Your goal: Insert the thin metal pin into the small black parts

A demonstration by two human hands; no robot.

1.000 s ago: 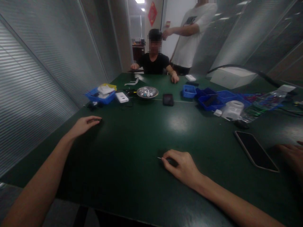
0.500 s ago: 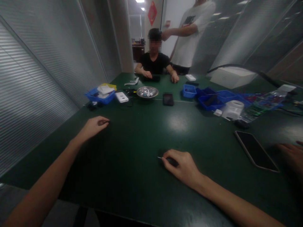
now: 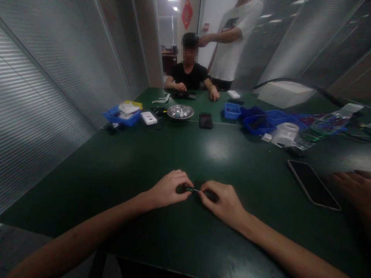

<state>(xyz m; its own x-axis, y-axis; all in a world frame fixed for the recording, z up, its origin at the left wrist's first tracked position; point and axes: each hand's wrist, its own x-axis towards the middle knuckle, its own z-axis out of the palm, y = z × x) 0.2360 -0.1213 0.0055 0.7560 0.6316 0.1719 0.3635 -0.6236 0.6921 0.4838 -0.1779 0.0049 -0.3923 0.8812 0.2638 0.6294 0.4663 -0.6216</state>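
Along the near side of the green surface (image 3: 162,154), the left hand (image 3: 169,189) pinches a small dark piece (image 3: 189,189) right against a thin pale rod (image 3: 196,190), pinched by the right hand (image 3: 222,199).

I had left hand (image 3: 169,188) pinching small dark piece (image 3: 189,189) | right hand (image 3: 224,199) pinching thin pale piece (image 3: 196,190) | green table (image 3: 162,150) below

On my feed I have a phone (image 3: 314,185) at the near right, a clear bottle (image 3: 321,129) beyond it, a blue tray (image 3: 133,120) on the left, a metal dish (image 3: 173,111) with small white pieces (image 3: 183,113) and a dark square object (image 3: 205,121) mid-table, and a seated person in black (image 3: 189,76) at the far end.
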